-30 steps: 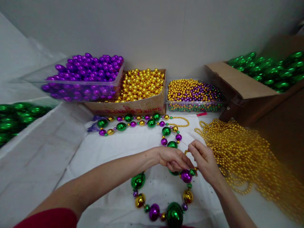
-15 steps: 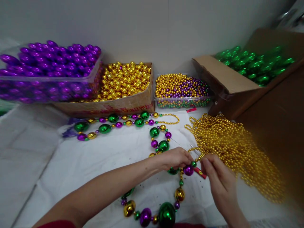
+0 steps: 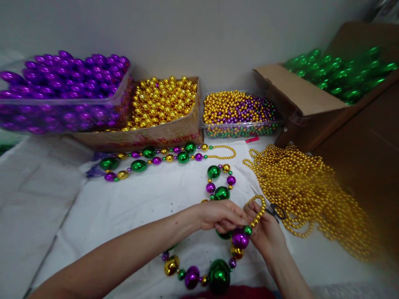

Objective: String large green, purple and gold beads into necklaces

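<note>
A necklace of large green, purple and gold beads lies in a curve on the cloth, with a big green bead (image 3: 219, 275) nearest me. My left hand (image 3: 222, 216) pinches the necklace beside a small green bead (image 3: 247, 230) and a purple bead (image 3: 240, 238); its fingertips hide the exact spot. My right hand (image 3: 267, 230), palm turned up, is closed on the same end, where a short loop of small gold beads (image 3: 261, 207) rises over its fingers. Black-handled scissors (image 3: 276, 211) lie just behind the right hand.
Gold bead strands (image 3: 299, 187) heap at right. Another necklace (image 3: 156, 160) lies behind on the white cloth (image 3: 124, 216). Along the wall stand a purple-bead tub (image 3: 118, 97), a gold-bead carton (image 3: 149, 140), a mixed-bead tub (image 3: 243, 131) and a green-bead carton (image 3: 307, 97).
My right hand has moved left and turned palm up, meeting my left hand. The gold loop now stands up between them. The scissors' handles have come into view; the red stick is hidden.
</note>
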{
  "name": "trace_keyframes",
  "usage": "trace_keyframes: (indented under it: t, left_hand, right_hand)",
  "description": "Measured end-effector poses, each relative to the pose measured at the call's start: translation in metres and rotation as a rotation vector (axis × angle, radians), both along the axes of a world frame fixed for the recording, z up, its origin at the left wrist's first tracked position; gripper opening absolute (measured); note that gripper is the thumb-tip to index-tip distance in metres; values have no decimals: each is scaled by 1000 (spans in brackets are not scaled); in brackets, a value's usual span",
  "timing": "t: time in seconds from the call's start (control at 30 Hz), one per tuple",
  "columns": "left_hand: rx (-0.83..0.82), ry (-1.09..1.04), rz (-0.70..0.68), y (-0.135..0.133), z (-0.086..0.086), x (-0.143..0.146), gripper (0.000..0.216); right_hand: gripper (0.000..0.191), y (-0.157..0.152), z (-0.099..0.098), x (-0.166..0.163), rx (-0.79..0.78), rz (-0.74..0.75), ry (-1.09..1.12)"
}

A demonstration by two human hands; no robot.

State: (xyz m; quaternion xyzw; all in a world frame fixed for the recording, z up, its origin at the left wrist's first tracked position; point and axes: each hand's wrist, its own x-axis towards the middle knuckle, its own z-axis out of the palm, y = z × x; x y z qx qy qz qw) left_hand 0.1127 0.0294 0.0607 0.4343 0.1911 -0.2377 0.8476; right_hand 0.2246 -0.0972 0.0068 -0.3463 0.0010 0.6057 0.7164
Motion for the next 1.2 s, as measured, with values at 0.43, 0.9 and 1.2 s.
trace_keyframes:
  t: [0.43,0.9,1.2]
  left_hand:
    - [113,212,60,-8,8,-36,44]
    - [1406,-163,-70,-10,20,-71,20]
    - [1952,-274,-299,-12,34,-108,13]
  right_hand:
    - [32,21,15,-34,158,80,-108]
    - [22,-28,-8,-12,-110,465,-695]
    - [53,-10,39,-28,253,390,-1936]
